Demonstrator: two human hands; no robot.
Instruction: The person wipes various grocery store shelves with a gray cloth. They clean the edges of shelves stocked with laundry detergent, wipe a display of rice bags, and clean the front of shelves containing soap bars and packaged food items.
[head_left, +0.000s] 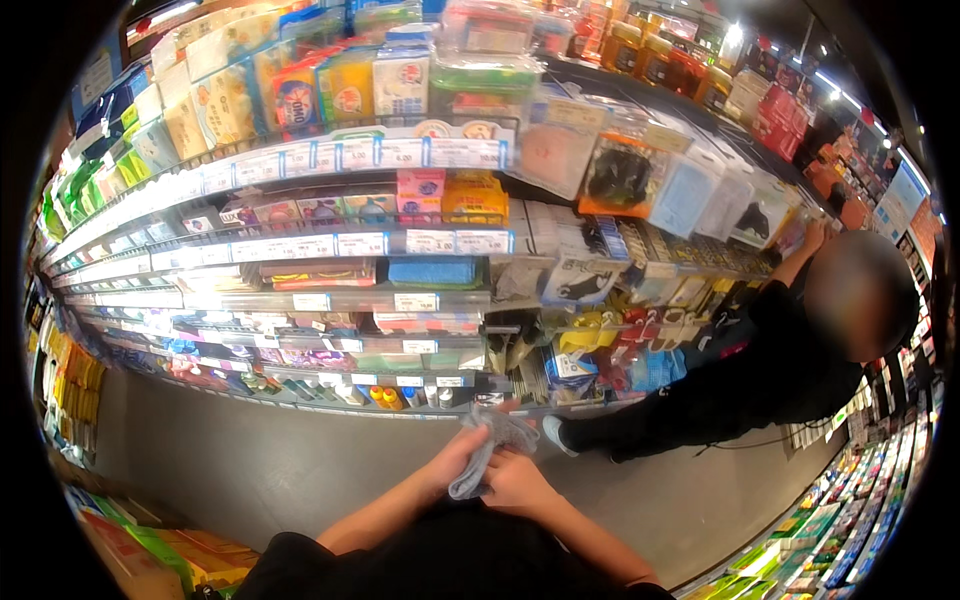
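A crumpled grey cloth (480, 457) hangs between both of my hands, in front of my body and above the floor. My left hand (459, 452) grips one side of it, with the thumb lying over the fabric. From the other side, my right hand (517, 478) has its fingers curled around the cloth. Past my hands rise the lower store shelves, with small bottles (386, 397) on the bottom row. A folded blue textile (431, 270) lies on a shelf farther up.
Packed shelves (322, 244) with price tags span the space before me. At the right, a person in black (757, 360) reaches toward hanging packets (757, 210). Grey floor (247, 450) runs along the aisle. More stocked shelves (832, 517) stand at lower right, boxes (187, 555) at lower left.
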